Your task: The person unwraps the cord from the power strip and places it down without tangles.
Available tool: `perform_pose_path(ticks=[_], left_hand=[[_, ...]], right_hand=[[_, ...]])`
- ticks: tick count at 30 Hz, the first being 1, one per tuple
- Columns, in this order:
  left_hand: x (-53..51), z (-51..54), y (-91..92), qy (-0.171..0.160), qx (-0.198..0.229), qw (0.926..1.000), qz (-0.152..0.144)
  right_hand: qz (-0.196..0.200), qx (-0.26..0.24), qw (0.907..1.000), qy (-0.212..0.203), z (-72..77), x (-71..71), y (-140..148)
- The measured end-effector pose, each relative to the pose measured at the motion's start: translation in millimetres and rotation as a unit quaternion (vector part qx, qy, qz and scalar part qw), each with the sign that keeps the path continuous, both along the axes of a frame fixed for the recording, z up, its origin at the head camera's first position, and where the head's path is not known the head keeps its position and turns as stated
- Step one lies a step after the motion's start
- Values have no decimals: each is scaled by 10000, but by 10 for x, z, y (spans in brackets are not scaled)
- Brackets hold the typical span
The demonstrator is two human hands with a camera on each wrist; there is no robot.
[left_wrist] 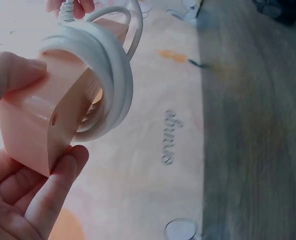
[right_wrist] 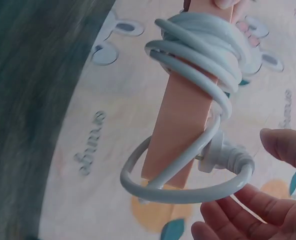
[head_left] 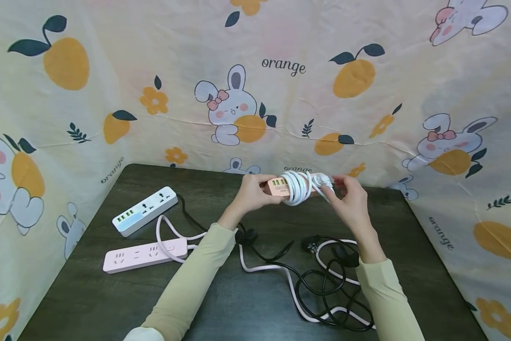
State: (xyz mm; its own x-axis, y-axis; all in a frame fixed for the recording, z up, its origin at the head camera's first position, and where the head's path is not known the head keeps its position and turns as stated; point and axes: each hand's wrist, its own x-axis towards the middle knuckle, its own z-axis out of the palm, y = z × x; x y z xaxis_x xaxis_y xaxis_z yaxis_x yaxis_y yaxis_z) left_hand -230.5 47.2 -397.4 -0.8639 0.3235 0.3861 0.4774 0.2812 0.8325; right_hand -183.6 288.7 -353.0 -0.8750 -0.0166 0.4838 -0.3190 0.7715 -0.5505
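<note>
My left hand point(head_left: 254, 193) grips one end of a peach-coloured power strip point(head_left: 278, 187), held up above the table's far edge. White cord point(head_left: 297, 188) is wound in several turns around the strip's middle. At its other end the white plug point(right_wrist: 215, 154) lies against the strip's side, with a loose loop of cord around that end. My right hand point(head_left: 350, 201) is beside the plug. In the right wrist view its thumb stands apart from the plug, and its fingers are extended near the cord loop; whether they touch it I cannot tell.
On the dark table point(head_left: 221, 303) at left lie a white power strip point(head_left: 146, 210) and a pale pink power strip point(head_left: 144, 255). Tangled black cord point(head_left: 311, 279) and pale pink cord point(head_left: 296, 296) spread between and under my forearms. A patterned cloth point(head_left: 170, 66) hangs behind.
</note>
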Motion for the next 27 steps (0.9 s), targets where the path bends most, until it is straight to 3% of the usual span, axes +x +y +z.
perform_pose_path(ticks=[8, 15, 27], left_hand=[[128, 74, -401, -52, 239, 9997, 43], [213, 93, -693, 71, 177, 9993, 307], [475, 71, -996, 444, 182, 9956, 802]], right_hand=[[463, 163, 9988, 54, 132, -23, -325], [732, 330, 9967, -84, 181, -52, -559], [1096, 873, 9866, -832, 165, -136, -975]])
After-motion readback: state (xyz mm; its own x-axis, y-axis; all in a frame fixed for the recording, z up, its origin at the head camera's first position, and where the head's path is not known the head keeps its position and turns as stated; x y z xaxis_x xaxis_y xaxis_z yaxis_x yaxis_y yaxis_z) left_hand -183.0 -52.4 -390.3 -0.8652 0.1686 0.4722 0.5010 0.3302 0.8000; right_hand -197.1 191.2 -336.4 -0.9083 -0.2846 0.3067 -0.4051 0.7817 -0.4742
